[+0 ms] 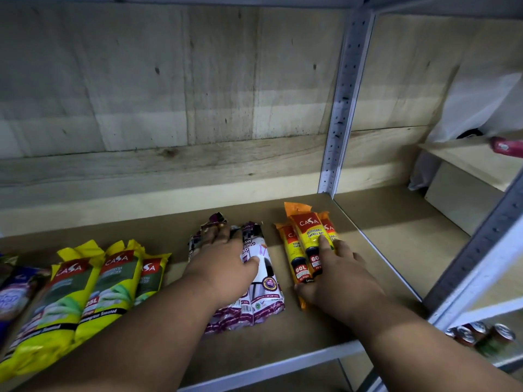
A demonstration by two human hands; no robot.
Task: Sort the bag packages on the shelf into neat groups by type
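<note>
Both flat — left hand (223, 261) hiding purple packages (263, 292), right hand (334, 278) touching orange packages (304, 244).

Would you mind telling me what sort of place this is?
Probably a shop or stockroom: metal shelving upright, several identical Casa garbage bag packs grouped on the shelf board, and drink cans below.

On the brown shelf (325, 329), the left hand (223, 267) lies flat on the purple-and-white packs (266, 295) and the right hand (336, 281) touches the orange packs (304, 239) beside them (each says "60L"), while the yellow packs (85, 290) lie far to the left.
</note>
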